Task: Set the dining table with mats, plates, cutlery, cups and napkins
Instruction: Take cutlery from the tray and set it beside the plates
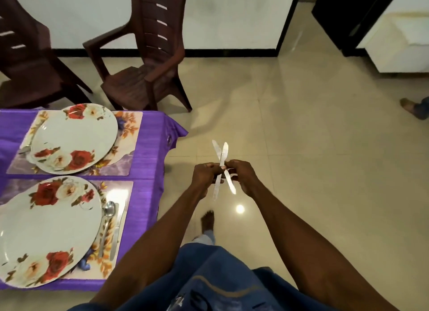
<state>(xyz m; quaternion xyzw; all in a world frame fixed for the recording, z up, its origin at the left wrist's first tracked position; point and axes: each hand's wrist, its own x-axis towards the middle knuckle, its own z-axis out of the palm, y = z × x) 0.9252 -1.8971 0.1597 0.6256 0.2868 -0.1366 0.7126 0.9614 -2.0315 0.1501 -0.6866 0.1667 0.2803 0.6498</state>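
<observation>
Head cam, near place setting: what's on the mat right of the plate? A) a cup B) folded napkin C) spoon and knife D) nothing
C: a spoon and a knife lie side by side on the near placemat, just right of the near plate. No cup or napkin shows there.

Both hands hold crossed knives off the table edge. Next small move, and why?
Probably carry one knife left to the far mat. The near mat already has a spoon and knife beside its plate; the far mat's right side is bare. Left hand and right hand each grip one.
</observation>
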